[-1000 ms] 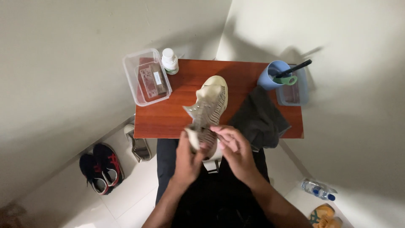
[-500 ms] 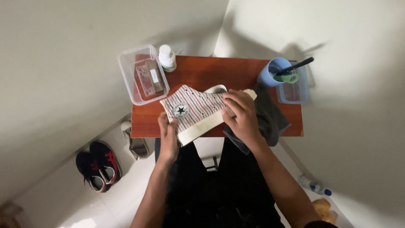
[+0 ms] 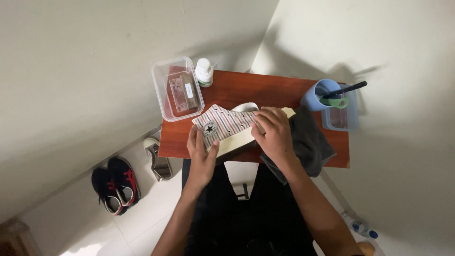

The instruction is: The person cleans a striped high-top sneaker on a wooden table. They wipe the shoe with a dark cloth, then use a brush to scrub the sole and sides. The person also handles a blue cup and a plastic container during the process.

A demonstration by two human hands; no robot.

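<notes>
One striped canvas high-top sneaker is held on its side between two hands over a red-brown wooden table. The heel is cupped by the left hand, and the toe end is gripped by the right hand — a dark grey cloth lies just beside it. Beyond the hands, one clear plastic box and one blue cup are seen.

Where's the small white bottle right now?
The small white bottle stands at the table's far left corner, right beside the clear plastic container, beyond the striped high-top sneaker.
</notes>
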